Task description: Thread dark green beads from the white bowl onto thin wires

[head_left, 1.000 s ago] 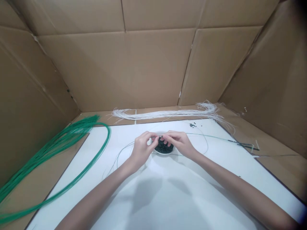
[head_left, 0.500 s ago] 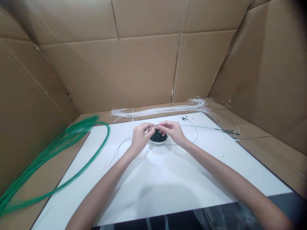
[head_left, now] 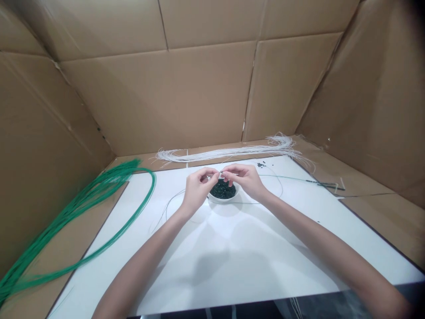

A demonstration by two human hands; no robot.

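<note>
Over a white bowl (head_left: 223,200) heaped with small dark green beads (head_left: 224,189), my two hands meet fingertip to fingertip. My left hand (head_left: 198,186) is closed in a pinch at a tiny dark bead (head_left: 221,172), mostly covered by the fingers. My right hand (head_left: 246,179) is also pinched, on a thin green cord (head_left: 285,177) that runs out to the right. Dark beads (head_left: 320,183) are strung along its far part. Whether the cord passes through the bead at my fingertips is too small to tell. Thin loops of cord (head_left: 168,206) lie beside my left hand.
A thick bundle of green cords (head_left: 78,208) curves along the left side. White cords (head_left: 219,154) lie across the back. Several loose beads (head_left: 261,164) sit behind my right hand on the white board (head_left: 212,283). Cardboard walls (head_left: 206,93) stand at the back and sides.
The view has shifted slightly, so everything sits a little further right. Both hands stay pinched together above the bowl; a dark bit now shows between the fingertips.
</note>
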